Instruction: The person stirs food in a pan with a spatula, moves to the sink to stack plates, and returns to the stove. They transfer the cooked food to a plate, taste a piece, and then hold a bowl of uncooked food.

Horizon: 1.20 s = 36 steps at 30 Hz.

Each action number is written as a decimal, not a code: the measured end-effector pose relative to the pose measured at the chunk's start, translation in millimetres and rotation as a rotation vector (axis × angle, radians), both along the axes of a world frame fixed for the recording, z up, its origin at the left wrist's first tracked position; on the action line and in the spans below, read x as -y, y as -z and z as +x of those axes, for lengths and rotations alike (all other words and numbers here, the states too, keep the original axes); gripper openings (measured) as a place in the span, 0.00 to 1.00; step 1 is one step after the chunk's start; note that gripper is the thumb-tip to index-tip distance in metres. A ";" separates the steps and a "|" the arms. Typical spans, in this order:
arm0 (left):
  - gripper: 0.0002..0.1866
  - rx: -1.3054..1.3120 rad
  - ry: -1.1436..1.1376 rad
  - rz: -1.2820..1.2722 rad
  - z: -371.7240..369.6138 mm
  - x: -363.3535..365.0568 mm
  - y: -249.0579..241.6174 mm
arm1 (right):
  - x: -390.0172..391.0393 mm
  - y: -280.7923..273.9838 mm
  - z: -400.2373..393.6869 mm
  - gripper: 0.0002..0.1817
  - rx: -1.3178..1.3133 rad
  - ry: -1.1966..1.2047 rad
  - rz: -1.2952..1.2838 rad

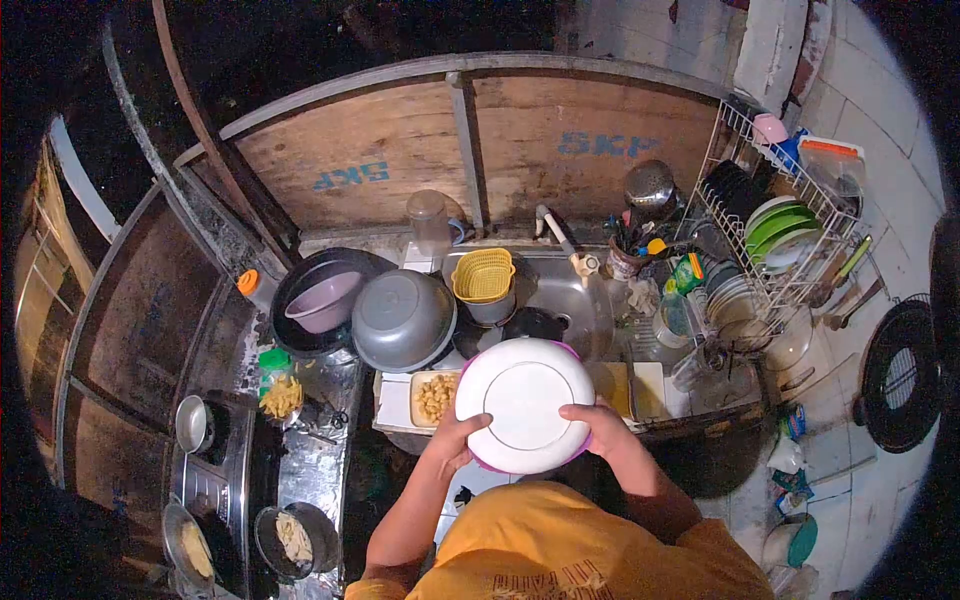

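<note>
A round white lid or plate (530,405) with a purple rim showing beneath it is held up in front of my body. My left hand (460,435) grips its left edge, with the thumb on the white face. On the right edge, my right hand (597,425) holds it the same way. Just left of it, a square container of light brown cubes (435,397) sits on the counter edge. Behind it are the metal sink (585,300), a yellow basket (483,276) and a large grey bowl (403,320).
A dish rack (800,235) with green and white plates stands at the right. The tap (570,245) rises behind the sink. At the left are a stove (220,465) and a pan with pale food (293,540). A black pan (900,373) hangs far right.
</note>
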<state>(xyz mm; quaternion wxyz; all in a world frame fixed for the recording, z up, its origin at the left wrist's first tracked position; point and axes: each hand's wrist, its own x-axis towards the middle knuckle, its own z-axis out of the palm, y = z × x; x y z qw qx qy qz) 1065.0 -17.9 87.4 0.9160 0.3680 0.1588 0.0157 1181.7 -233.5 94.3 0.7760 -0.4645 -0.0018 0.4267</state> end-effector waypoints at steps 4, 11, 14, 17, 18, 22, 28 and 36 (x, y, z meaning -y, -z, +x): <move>0.31 -0.107 -0.007 -0.051 3.0 0.7 5.1 | -3.8 11.7 4.9 0.38 -0.030 0.052 -0.093; 0.29 -0.137 -0.010 -0.108 4.9 -3.0 18.7 | -4.8 29.8 11.2 0.46 0.164 0.144 -0.261; 0.31 -0.101 -0.026 -0.066 1.0 -3.8 14.2 | -7.8 14.9 6.1 0.45 0.212 0.105 -0.255; 0.32 -0.081 -0.054 -0.033 -8.2 -2.8 3.5 | -12.9 12.6 0.4 0.44 0.206 0.095 -0.242; 0.33 -0.081 -0.075 -0.015 -11.9 -4.2 0.2 | -16.0 11.8 -0.9 0.43 0.224 0.096 -0.235; 0.34 -0.105 -0.077 -0.099 -31.6 -22.1 2.8 | -30.9 18.7 -3.3 0.40 0.172 0.069 -0.158; 0.38 -0.011 -0.162 -0.067 -65.0 -44.6 12.8 | -71.1 5.8 -27.3 0.32 0.290 -0.014 -0.176; 0.32 -0.113 -0.396 -0.036 -84.1 -54.7 29.6 | -54.5 39.4 -8.6 0.27 0.635 0.268 -0.421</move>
